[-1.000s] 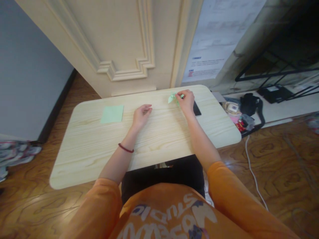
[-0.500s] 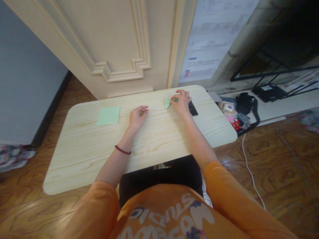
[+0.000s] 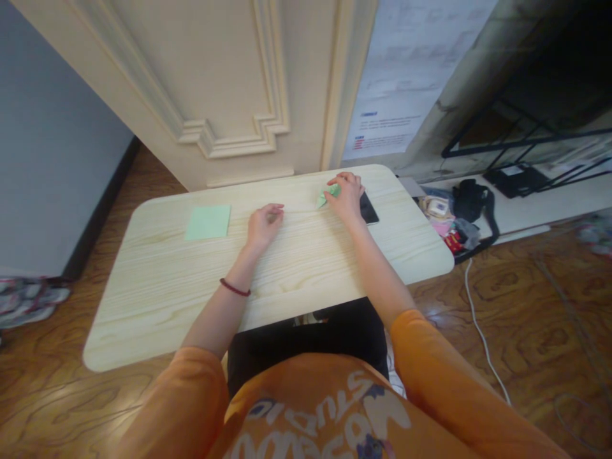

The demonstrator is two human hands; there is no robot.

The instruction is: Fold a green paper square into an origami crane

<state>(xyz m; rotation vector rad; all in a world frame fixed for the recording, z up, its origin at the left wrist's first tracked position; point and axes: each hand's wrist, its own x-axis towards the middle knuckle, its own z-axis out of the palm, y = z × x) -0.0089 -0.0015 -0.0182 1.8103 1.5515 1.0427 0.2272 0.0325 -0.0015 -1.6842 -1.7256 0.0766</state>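
Observation:
Near the far right of the table (image 3: 157, 287), a small folded piece of light green paper (image 3: 329, 194) lies partly under my right hand (image 3: 347, 194). Thumb and forefinger are apart on either side of the paper, and it shows in the gap between them. Some of the paper is covered by the fingers. My left hand (image 3: 265, 224) rests on the tabletop left of the paper, loosely curled, fingers apart and holding nothing. A flat square of green paper (image 3: 208, 222) lies further left.
Beside my right wrist lies a dark phone (image 3: 368, 209), partly covered by the hand. A panelled wall (image 3: 229, 76) rises behind the table. Off the right end, several small items sit in a black-rimmed container (image 3: 490, 213); a white cable (image 3: 474, 312) runs down to the floor.
My right thumb and forefinger have parted from a pinch on the folded green paper, and more of it shows. The left hand has stayed where it was.

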